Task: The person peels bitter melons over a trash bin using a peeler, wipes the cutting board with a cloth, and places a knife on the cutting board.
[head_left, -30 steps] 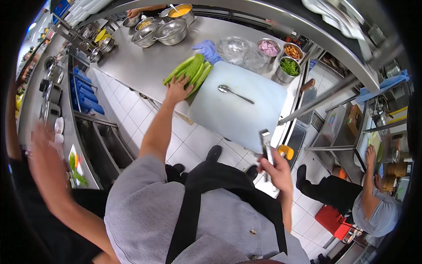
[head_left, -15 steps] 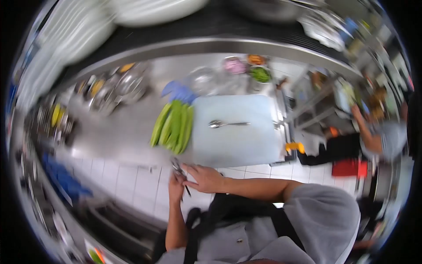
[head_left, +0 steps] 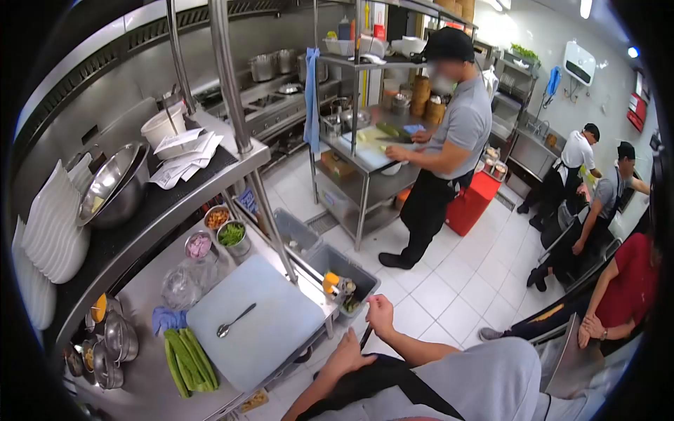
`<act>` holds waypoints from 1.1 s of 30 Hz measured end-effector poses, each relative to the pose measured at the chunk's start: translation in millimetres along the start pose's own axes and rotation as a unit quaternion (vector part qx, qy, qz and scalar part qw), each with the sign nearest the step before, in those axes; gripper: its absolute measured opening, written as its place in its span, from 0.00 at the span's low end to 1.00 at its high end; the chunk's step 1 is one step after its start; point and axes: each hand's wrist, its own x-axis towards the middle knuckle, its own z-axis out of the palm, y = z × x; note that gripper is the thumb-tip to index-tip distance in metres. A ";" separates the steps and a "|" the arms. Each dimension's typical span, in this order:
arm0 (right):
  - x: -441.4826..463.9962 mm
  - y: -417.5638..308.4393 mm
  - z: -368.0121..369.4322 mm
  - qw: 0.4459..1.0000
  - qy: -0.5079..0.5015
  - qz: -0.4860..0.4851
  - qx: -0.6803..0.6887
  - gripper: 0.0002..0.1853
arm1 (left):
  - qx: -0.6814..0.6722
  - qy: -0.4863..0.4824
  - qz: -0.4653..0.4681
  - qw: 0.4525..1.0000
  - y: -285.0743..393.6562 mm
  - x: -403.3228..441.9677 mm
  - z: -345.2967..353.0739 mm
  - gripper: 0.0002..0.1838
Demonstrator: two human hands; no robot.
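My right hand is closed at the front edge of my apron. A thin dark handle sticks out below its fingers; the rest of that tool is hidden. Just to the left, my left hand has its fingers stretched out close to the handle. Both hands are beyond the right side of the white cutting board. On the board lies a metal spoon. Beside it, several peeled green cucumber-like vegetables lie on the steel counter, next to a crumpled blue glove or cloth.
Metal tins hold green pieces, pink pieces and orange pieces. Steel bowls stand at left. Grey bins are past the board. A co-worker cuts at another table; several people are at right.
My view has swung up and to the right, bringing in the kitchen and co-workers. My hands have moved right, away from the vegetables, and the tool's metal head no longer shows.
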 end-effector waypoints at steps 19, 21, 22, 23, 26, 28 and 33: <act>-24.2 -475.3 70.8 0.808 -0.452 -0.312 0.213 0.11 | -0.063 0.194 0.172 0.964 277.0 65.1 -273.7 0.38; -38.8 -385.2 72.9 0.790 -0.464 -0.381 0.126 0.13 | 0.039 0.138 0.099 0.985 203.6 40.5 -234.8 0.27; -48.2 -351.9 68.3 0.772 -0.480 -0.416 0.027 0.15 | 0.024 0.156 0.050 0.986 177.3 11.7 -218.2 0.26; -56.1 -313.3 63.7 0.779 -0.494 -0.386 0.026 0.18 | 0.009 0.160 0.012 0.987 156.5 -21.3 -202.9 0.24; -66.6 -222.6 72.8 0.761 -0.554 -0.307 -0.140 0.19 | -0.042 0.292 -0.099 0.950 63.3 -118.4 -209.0 0.21; -65.0 -172.8 63.7 0.720 -0.607 -0.236 -0.241 0.17 | -0.009 0.422 -0.154 0.893 3.5 -187.5 -233.1 0.21; -87.3 -121.3 48.0 0.627 -0.650 -0.213 -0.373 0.15 | 0.177 0.730 -0.308 0.584 -122.5 -320.8 -386.6 0.22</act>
